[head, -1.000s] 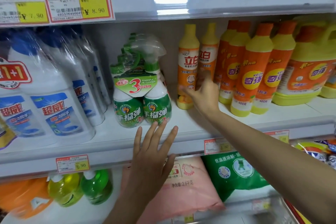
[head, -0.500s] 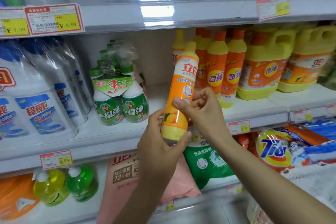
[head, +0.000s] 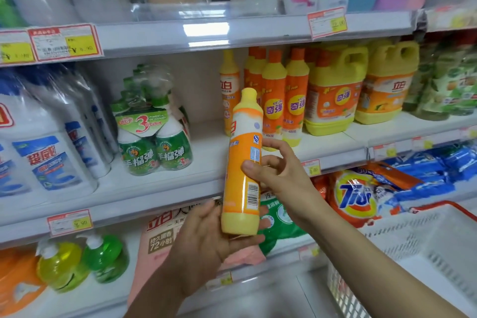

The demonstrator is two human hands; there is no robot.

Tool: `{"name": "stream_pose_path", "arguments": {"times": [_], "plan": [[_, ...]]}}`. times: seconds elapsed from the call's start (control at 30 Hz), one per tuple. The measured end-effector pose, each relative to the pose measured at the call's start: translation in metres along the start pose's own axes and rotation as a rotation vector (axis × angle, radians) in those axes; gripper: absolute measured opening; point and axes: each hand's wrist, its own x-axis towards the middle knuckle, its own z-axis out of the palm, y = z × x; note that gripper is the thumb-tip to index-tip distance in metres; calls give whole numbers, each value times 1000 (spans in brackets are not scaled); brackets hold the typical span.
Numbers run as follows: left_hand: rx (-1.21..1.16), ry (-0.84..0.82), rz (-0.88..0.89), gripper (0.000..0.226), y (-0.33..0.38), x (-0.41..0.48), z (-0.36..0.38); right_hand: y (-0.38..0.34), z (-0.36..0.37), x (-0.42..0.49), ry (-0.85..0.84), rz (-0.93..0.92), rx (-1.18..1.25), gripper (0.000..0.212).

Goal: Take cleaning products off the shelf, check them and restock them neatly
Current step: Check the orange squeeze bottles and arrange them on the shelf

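Before the shelf (head: 160, 186), left hand (head: 206, 240) and right hand (head: 281, 175) tight round one detergent bottle (head: 242, 162), orange bottles (head: 273, 100) behind, spray bottles (head: 154, 147) leftward.

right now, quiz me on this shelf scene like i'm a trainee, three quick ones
1. True or false: the orange bottle stands on the middle shelf.
2. What on that bottle mostly faces the camera? A) front logo B) barcode C) base
3. Fill in: the white basket sits at the lower ___ of the view.
Key: 1 false, the left hand and right hand hold it in front of the middle shelf. 2 B. 3 right.
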Motion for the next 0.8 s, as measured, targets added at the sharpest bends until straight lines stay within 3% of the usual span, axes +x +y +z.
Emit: {"name": "stream_pose_path", "arguments": {"times": [0.1,0.27,0.33,0.43,0.53,0.67,0.8], "plan": [[158,159,105,79,6,-1,7,-4,1,-3,-96,-10,27,55],[683,369,214,72,17,-11,30,-12,2,0,-107,107,12,44],[657,387,201,70,25,-14,40,-10,3,-1,-122,210,154,34],[631,364,123,71,37,-15,45,-4,5,-3,-114,295,352,40],[688,361,100,54,40,-14,36,-6,4,-3,-138,229,226,51],[790,378,294,45,46,-9,23,-5,6,5,-98,29,50,45],[921,258,351,61,57,5,16,-4,16,28,-38,-134,-81,57]]}}
